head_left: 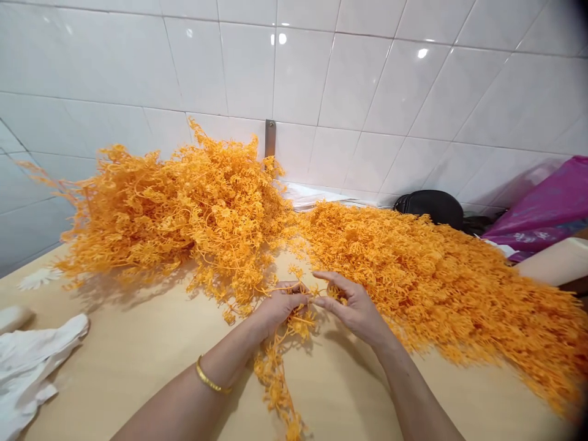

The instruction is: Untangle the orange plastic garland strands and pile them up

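Note:
Between my hands is an orange artificial flower sprig (301,324), a branching plastic stem with small spidery blossoms that trails down toward the table's near edge. My left hand (282,306) is closed round its stem, with the thumb pressed on top. My right hand (351,309) meets it at the fingertips, thumb and fingers curled about a small orange piece; the exact grip is partly hidden. A tall heap of orange sprigs (184,214) stands to the left, and a long low pile of orange pieces (413,263) spreads to the right.
White cloth gloves (41,361) lie at the left on the wooden table (151,355). A white flower-shaped piece (39,279) is near the left heap. Along the tiled wall (303,79) are a black case (429,207) and a purple bag (542,211).

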A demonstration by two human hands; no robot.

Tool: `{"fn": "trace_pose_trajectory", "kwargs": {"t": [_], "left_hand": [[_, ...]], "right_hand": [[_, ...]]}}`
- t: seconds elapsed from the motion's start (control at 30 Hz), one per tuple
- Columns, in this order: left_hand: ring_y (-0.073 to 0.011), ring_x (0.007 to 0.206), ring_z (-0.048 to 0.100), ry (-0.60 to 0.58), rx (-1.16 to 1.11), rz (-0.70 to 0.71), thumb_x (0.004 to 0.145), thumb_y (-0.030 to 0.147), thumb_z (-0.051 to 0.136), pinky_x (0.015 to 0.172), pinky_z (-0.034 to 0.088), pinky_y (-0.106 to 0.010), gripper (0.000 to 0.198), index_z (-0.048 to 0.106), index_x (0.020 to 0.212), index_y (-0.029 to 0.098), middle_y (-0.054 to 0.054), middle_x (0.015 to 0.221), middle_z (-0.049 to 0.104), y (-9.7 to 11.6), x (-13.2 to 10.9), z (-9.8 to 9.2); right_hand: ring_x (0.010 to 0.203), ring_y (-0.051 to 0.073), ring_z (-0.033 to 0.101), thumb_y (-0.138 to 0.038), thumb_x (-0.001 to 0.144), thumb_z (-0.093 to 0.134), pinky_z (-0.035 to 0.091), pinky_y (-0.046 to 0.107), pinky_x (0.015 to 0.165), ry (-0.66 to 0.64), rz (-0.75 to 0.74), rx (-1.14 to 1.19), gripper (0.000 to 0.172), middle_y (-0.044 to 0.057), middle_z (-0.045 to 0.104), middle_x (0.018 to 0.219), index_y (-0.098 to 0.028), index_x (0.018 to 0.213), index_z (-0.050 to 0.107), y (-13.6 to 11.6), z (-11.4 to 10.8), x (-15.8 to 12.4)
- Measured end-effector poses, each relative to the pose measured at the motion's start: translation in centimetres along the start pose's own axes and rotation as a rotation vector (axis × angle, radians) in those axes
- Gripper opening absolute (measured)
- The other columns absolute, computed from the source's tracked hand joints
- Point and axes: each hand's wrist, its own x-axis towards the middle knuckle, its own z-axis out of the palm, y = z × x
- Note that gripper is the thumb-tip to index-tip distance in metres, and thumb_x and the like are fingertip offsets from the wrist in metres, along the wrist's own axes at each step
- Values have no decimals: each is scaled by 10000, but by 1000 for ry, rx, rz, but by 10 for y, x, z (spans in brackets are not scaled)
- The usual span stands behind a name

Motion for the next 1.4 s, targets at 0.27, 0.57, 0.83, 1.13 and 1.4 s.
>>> {"fn": "trace_pose_trajectory", "kwargs": {"t": [0.27,0.57,0.83,1.13,1.4], "left_hand": [[-51,422,318,-101,-14,22,640,247,574,450,233,-197,153,483,581,138,45,443,392,1,0,0],[-43,429,323,-139,-147,56,628,286,609,449,236,-181,192,498,591,134,45,458,400,1,1,8],[-39,424,345,-158,-236,9,611,262,632,444,247,-176,171,517,628,136,45,466,413,2,1,10],[-50,433,392,-231,-143,-46,621,251,621,440,278,-181,143,564,606,121,5,502,493,4,-14,1],[-70,533,494,-40,-461,-112,619,199,631,504,369,-162,107,566,660,124,-4,563,534,1,-1,-6]], "right_hand": [[483,86,359,-306,803,427,280,216,480,361,51,-126,230,-46,386,523,-179,612,439,3,20,1],[441,87,330,-400,819,387,266,219,451,659,206,-25,277,-59,353,485,-193,635,387,2,33,1],[417,86,383,-414,818,388,298,217,445,699,236,16,283,-63,385,452,-195,639,394,-1,40,3],[379,77,375,-447,776,422,350,220,405,1070,230,301,292,-84,341,475,-207,619,367,19,-11,7],[485,92,475,-394,753,478,402,229,505,470,322,326,217,-19,529,615,-186,813,489,15,12,2]]}}
